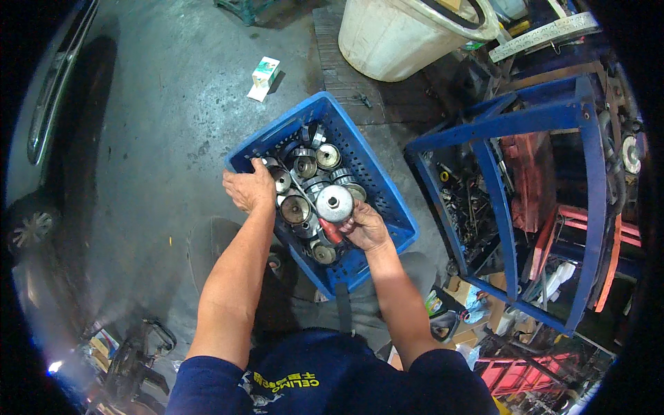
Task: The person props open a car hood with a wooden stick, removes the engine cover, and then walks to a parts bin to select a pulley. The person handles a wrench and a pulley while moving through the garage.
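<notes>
A blue perforated plastic crate [370, 164] holds several round, cup-shaped metal pieces [295, 209], jumbled together with a thin metal bar. My left hand [249, 185] curls over the crate's upper-left rim beside those pieces; its fingertips are partly hidden. In my right hand [366, 225], inside the crate's right half, is a silver cup-shaped piece [334, 202] with a centre hole, face up. A red handle-like part [328, 231] shows just beneath it at my fingers; whether it is attached I cannot tell.
At right stands a blue metal rack [592, 194] with red metal parts and tools. A large pale bin [394, 38] sits behind, near a small carton [265, 72] on the floor. A dark vehicle [41, 138] lines the left edge. Cardboard and clutter lie lower right.
</notes>
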{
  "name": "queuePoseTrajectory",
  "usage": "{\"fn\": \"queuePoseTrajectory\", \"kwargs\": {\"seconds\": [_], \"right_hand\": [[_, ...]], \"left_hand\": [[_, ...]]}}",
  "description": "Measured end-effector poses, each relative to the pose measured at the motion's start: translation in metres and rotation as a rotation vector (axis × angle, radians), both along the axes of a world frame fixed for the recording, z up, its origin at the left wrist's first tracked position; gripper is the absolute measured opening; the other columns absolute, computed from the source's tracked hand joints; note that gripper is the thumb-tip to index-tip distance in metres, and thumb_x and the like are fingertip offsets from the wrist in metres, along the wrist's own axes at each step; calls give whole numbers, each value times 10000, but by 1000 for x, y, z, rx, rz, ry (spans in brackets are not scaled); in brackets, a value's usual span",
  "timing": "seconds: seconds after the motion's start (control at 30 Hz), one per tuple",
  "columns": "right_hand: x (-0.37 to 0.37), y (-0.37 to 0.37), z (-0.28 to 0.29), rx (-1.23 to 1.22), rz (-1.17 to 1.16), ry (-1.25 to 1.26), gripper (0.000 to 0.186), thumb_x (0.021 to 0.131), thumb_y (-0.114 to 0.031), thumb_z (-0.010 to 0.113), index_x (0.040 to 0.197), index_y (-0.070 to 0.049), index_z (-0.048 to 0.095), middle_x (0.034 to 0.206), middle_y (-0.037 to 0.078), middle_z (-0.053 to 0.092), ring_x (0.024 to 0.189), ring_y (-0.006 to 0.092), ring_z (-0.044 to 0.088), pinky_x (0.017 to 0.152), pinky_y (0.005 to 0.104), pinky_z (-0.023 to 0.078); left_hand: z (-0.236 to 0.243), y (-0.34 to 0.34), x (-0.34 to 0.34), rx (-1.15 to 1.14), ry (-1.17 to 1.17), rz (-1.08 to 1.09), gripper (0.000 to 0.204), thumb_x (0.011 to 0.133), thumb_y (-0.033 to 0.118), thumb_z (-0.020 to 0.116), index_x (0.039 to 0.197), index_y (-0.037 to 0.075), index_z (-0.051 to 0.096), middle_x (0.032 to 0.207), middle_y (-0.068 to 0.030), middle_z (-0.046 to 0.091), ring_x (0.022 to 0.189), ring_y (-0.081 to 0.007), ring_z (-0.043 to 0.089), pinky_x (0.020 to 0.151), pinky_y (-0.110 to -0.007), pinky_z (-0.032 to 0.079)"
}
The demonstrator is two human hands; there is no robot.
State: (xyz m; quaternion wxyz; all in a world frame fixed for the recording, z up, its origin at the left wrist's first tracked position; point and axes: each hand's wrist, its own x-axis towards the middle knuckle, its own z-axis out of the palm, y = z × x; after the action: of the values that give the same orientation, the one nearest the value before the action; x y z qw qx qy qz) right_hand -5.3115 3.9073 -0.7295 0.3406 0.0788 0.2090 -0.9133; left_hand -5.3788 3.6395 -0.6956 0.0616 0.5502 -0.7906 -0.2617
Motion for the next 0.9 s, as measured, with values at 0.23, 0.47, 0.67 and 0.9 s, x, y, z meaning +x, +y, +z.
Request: {"fn": "queuePoseTrajectory", "kwargs": {"seconds": [0.23, 0.47, 0.67, 0.9], "right_hand": [[12, 1, 30, -2, 10, -38, 255, 929, -164, 757, 1163, -100, 676, 879, 20, 671, 799, 143, 611, 712, 305, 484], [64, -4, 191, 18, -37, -249, 122, 952, -196, 723, 1038, -123, 675, 791, -5, 604, 730, 143, 535, 687, 316, 420], [62, -45, 393, 20, 236, -264, 203, 929, -192, 753, 1104, -123, 676, 820, -2, 630, 734, 147, 561, 709, 319, 435], [67, -115, 567, 83, 611, -182, 221, 958, -206, 729, 1160, -127, 687, 869, -1, 662, 796, 150, 597, 759, 347, 473]], "left_hand": [[-12, -7, 0, 58, -19, 16, 893, 844, 489, 739, 1458, -70, 410, 1397, -267, 521, 1317, -421, 506, 1098, -499, 435], [90, -35, 74, 319, 7, -305, 977, 827, 476, 803, 1521, -57, 367, 1440, -317, 498, 1366, -436, 468, 1170, -506, 351], [361, -41, 194, 822, 278, -662, 957, 730, 313, 897, 1492, -26, 428, 1389, -236, 546, 1261, -341, 561, 1098, -445, 450], [600, -45, 262, 662, 460, -643, 1155, 641, 352, 930, 1539, -53, 327, 1448, -266, 473, 1338, -371, 503, 1153, -450, 406]]}}
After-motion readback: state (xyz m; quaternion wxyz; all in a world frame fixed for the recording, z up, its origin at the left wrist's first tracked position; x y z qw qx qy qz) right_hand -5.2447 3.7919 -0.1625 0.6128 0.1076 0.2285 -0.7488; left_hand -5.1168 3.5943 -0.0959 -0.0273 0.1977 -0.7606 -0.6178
